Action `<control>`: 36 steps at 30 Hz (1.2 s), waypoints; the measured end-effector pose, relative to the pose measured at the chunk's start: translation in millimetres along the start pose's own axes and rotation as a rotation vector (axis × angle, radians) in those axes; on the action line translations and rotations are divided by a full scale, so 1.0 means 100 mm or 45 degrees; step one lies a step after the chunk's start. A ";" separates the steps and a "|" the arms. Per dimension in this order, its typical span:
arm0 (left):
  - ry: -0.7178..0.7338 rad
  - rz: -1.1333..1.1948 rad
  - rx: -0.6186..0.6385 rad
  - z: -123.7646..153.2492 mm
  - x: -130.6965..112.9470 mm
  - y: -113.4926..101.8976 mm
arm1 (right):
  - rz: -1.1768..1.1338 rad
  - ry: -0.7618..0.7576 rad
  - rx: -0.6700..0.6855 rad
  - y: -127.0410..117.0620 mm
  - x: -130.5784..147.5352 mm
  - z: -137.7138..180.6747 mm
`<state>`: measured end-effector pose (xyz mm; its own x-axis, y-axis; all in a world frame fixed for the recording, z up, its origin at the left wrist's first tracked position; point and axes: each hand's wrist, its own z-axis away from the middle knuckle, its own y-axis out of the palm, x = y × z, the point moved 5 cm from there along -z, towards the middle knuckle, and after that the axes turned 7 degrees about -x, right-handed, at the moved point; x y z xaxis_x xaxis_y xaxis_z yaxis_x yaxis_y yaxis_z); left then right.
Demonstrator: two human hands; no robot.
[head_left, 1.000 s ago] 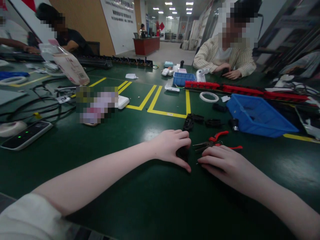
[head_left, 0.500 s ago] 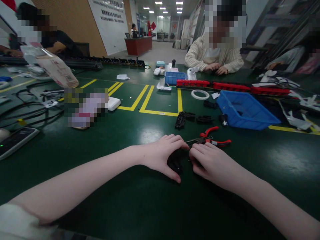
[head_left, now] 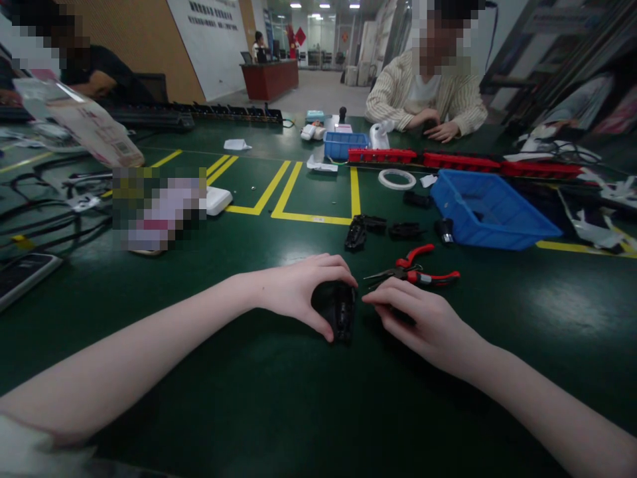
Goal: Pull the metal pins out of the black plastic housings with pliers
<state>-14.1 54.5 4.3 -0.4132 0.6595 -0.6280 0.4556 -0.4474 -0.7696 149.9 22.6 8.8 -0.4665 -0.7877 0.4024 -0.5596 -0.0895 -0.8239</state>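
My left hand [head_left: 298, 292] curls around a small black plastic part [head_left: 338, 311] that stands on the dark green table [head_left: 298, 398], thumb and fingers wrapped on it. My right hand [head_left: 423, 325] lies just to the right of the part, fingers bent together and pointing at it, fingertips almost touching it; what they hold, if anything, is hidden. Red-handled pliers [head_left: 415, 272] lie just beyond my right hand.
More black parts [head_left: 371, 229] lie behind the pliers. A blue bin [head_left: 490, 212] stands at the right, a tape ring [head_left: 397, 178] and red strips [head_left: 462, 160] beyond it. Cables [head_left: 44, 219] crowd the left. A person in a striped top [head_left: 428, 99] sits opposite.
My left hand has tipped the black part up so its side shows. Both hands have drawn slightly toward me and to the left, away from the pliers.
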 end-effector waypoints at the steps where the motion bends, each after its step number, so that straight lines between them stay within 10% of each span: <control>1: 0.002 -0.004 -0.005 -0.01 0.00 0.01 | -0.050 0.007 -0.014 0.00 0.00 0.01; 36: 0.028 -0.051 -0.099 -0.07 -0.05 0.12 | 0.238 -0.097 0.043 0.11 0.18 0.02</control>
<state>-0.9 50.5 -1.2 -0.4152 0.6894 -0.5935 0.4990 -0.3729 -0.7823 137.1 6.2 6.5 -0.5062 -0.8362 0.2110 -0.4440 0.0430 -0.8950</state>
